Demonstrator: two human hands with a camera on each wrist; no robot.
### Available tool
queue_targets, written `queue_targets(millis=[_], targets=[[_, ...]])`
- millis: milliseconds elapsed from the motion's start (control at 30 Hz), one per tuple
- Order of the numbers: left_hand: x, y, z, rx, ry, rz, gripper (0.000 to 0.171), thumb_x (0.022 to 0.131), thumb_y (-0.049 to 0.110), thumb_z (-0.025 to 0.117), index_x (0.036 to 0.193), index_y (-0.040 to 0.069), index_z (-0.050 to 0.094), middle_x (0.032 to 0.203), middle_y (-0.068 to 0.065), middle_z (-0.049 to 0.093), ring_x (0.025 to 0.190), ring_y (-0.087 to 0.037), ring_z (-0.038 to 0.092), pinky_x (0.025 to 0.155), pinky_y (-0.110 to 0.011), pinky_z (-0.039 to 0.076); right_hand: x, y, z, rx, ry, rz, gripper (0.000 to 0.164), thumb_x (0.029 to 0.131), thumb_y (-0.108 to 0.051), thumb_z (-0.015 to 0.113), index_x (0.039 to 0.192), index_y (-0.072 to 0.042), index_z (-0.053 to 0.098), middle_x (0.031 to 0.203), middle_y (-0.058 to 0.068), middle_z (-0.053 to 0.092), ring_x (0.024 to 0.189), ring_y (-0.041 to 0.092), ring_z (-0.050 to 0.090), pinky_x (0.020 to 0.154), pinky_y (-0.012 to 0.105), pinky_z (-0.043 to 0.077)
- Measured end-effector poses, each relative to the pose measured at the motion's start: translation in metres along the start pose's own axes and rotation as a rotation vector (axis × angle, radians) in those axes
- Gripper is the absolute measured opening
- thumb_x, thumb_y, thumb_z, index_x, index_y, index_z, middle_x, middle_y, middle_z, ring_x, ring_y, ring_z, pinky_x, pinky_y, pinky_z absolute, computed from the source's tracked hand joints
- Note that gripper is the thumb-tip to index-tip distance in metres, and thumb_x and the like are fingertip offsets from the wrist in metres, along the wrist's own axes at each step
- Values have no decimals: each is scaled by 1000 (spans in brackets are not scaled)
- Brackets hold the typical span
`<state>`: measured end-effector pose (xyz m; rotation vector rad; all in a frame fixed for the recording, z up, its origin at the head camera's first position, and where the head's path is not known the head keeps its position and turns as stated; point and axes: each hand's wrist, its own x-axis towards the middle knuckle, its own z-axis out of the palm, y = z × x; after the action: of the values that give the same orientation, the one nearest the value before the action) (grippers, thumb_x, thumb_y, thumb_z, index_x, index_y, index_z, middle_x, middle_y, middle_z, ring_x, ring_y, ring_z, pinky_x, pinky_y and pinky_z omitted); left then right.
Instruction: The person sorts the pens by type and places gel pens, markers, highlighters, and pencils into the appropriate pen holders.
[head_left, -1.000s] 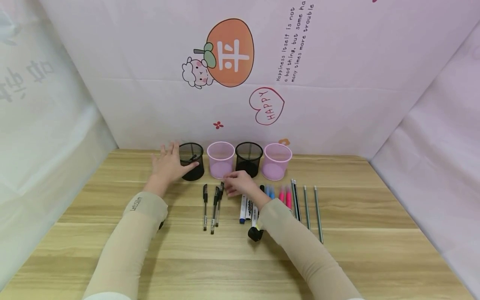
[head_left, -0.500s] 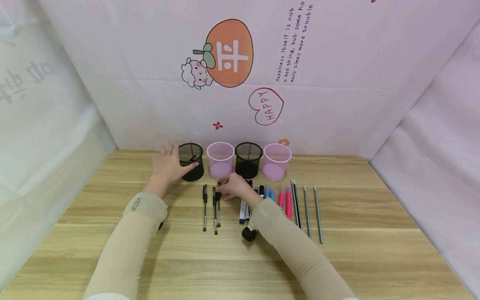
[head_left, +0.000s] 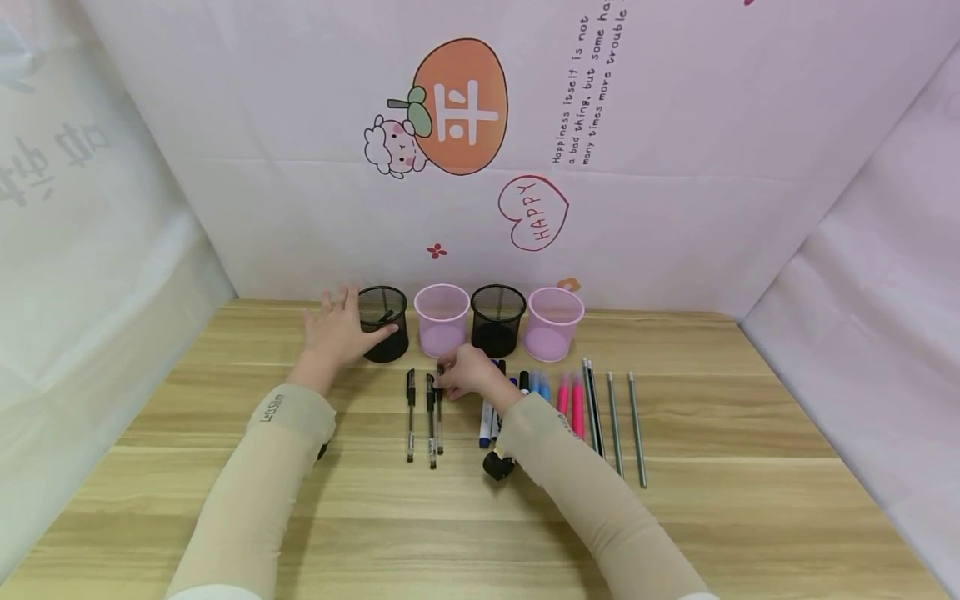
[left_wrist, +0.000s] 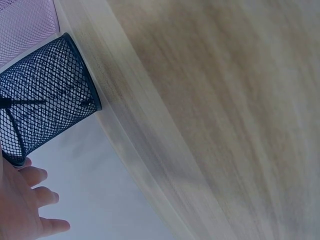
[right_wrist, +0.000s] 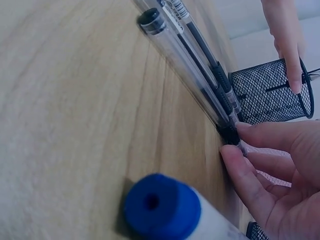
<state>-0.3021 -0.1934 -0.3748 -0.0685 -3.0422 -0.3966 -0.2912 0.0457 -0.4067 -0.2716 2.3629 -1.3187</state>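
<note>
The pens (head_left: 411,421) are clear and black; black mesh cups (head_left: 387,345) alternate with pink mesh cups (head_left: 442,335). Two markers (head_left: 577,410) are hot pink, and the tan surface (head_left: 420,542) carries darker brown wood-grain streaks.

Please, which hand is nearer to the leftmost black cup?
Left. The left hand is beside the black cup, thumb over its near side. The right hand is farther off, to the cup's right, pinching a pen.

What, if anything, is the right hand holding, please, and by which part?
The right hand pinches a clear-barrelled pen between thumb and fingertip, around its black grip.
</note>
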Motion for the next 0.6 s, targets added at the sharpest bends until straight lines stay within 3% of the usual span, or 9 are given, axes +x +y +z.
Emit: queue_targets(millis=[400,600], targets=[[2,-4,3,-2,-16,-2,111,94,72,54,163,-1,7,167,-27,12,151,-52,5,113,-77,6,-2,-5,0,-47,12,3,36,88,2,77,123,4,68,100,13,67,66,23,71,63,30,62],[3,-4,3,-17,-14,-2,111,94,72,54,163,-1,7,167,-27,13,151,-53,5,113,-77,6,-3,-5,0,-72,3,-10,42,88,1,76,129,5,66,109,17,67,69,25,73,64,30,62]])
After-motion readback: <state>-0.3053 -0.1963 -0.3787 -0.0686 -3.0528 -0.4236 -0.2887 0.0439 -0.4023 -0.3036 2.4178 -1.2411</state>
